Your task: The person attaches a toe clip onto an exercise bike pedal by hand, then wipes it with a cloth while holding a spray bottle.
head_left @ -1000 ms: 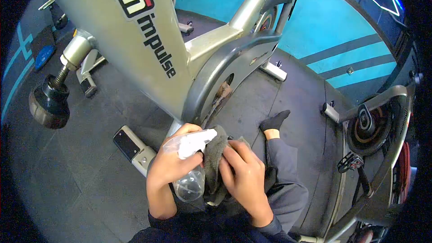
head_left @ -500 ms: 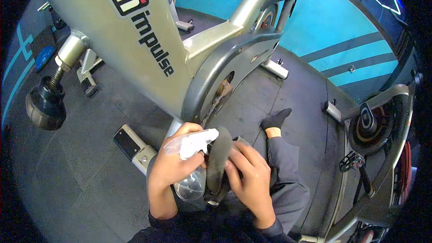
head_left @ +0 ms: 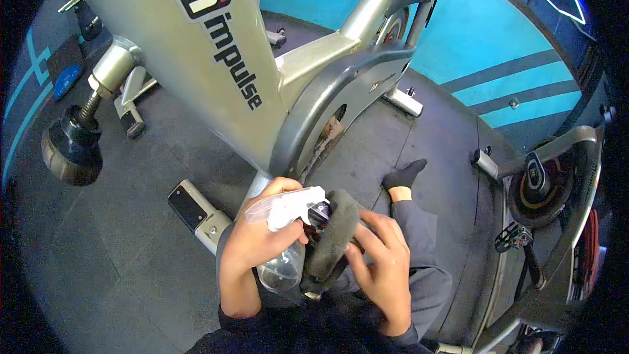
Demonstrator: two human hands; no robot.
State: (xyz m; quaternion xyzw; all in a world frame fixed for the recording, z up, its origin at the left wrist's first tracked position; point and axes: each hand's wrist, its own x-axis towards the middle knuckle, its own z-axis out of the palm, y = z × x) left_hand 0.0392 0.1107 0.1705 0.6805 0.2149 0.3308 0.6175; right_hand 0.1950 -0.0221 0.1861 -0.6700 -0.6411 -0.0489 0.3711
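My left hand [head_left: 259, 239] is wrapped round a spray bottle [head_left: 282, 270] with a clear body and a white trigger head [head_left: 295, 206]. The nozzle points right, close to a folded grey cloth [head_left: 334, 236]. Fingers and thumb of my right hand [head_left: 380, 259] grip the cloth's right side. A dark part [head_left: 317, 213], perhaps the pedal, shows between the nozzle and the cloth, though most of it is hidden. Just ahead of both hands stands a silver and grey exercise bike [head_left: 255, 65] marked "impulse".
A round black knob [head_left: 72, 147] sticks out of the bike's frame at left, and a foot bar [head_left: 196, 213] rests on the dark floor. My outstretched foot in a dark sock [head_left: 406, 174] lies right of the bike. Another bike [head_left: 544, 183] stands at far right.
My right hand and the cloth have shifted slightly right, away from the spray nozzle, uncovering the dark part between them. The left hand still holds the bottle. The view has shifted a little.
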